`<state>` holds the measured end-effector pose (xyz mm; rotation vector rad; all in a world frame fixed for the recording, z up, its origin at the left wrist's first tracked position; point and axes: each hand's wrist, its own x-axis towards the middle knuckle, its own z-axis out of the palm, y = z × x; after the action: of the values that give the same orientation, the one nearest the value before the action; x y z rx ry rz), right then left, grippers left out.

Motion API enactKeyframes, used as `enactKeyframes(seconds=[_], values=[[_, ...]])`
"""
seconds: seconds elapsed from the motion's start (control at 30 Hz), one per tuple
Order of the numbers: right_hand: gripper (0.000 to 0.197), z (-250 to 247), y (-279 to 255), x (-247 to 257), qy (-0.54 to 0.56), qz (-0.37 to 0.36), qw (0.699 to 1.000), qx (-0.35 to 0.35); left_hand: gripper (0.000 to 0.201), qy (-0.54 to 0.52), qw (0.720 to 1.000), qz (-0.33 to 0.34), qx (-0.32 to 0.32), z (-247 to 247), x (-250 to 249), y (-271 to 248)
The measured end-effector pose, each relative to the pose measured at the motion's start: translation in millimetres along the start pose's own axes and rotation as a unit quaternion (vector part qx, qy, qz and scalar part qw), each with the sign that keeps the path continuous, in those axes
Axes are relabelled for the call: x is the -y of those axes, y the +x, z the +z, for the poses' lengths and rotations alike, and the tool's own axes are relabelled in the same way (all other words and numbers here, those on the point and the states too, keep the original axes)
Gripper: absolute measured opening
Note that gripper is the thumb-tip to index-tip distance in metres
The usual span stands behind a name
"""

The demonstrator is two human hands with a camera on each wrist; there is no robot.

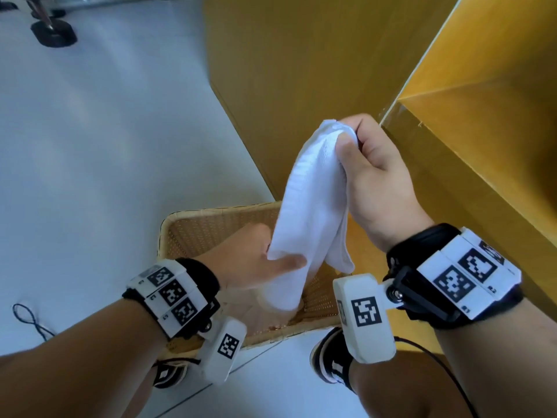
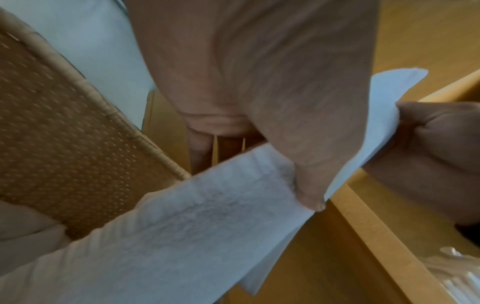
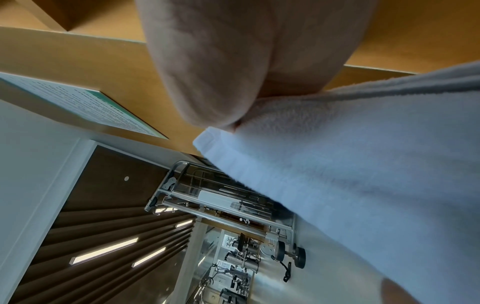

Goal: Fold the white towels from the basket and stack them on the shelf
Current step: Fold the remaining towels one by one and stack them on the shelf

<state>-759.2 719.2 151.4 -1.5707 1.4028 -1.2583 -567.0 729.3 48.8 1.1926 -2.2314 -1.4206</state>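
Above basket (image 1: pixel 193 227), head view: your right hand (image 1: pixel 379 182) pinches towel (image 1: pixel 313 200) top; your left hand (image 1: pixel 256 263) grips lower part. Left wrist view: thumb presses towel (image 2: pixel 182 222) beside shelf (image 2: pixel 376 222). Right wrist view: fingers clamp towel (image 3: pixel 337 164) corner.

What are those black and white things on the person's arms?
Both forearms are bare, with no sleeves or gloves. Each wrist wears a black strap carrying a white block printed with square black-and-white code markers; the left wrist's block shows three in a row. A white boxy camera pod, also bearing a marker, hangs under the right wrist on a black hinge, and another under the left. A thin black cable trails by the right arm.
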Motion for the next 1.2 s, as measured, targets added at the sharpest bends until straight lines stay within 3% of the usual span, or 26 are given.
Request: enactKeyframes(seconds=[0.33, 0.67, 0.77, 0.87, 0.97, 1.2], values=[[0.018, -15.0, -4.2, 20.4, -0.003, 0.009, 0.999, -0.052, 0.059, 0.088, 0.988, -0.091, 0.087, 34.8, 18.0, 2.0], [0.018, -36.7, -2.5, 28.1, 0.042, 0.021, 0.993, -0.110, 0.059, 0.111, 0.982, -0.146, 0.055, 58.1, 49.2, 1.7], [0.017, -46.6, -1.2, 26.1, 0.062, 0.035, 0.990, -0.118, 0.048, 0.093, 0.985, -0.141, 0.029, 53.7, 55.5, -2.7], [0.017, -60.5, -2.5, 21.3, 0.078, 0.039, 0.989, -0.123, 0.014, 0.089, 0.985, -0.149, -0.021, 45.3, 62.6, -12.6], [0.021, -76.1, -8.6, 16.5, 0.067, 0.037, 0.989, -0.127, 0.051, 0.089, 0.980, -0.160, -0.073, 37.2, 67.5, -21.4], [0.025, -108.2, -33.3, 8.2, 0.060, 0.027, 0.986, -0.150, 0.052, 0.041, 0.966, -0.194, -0.169, 12.3, 58.5, -47.3]])
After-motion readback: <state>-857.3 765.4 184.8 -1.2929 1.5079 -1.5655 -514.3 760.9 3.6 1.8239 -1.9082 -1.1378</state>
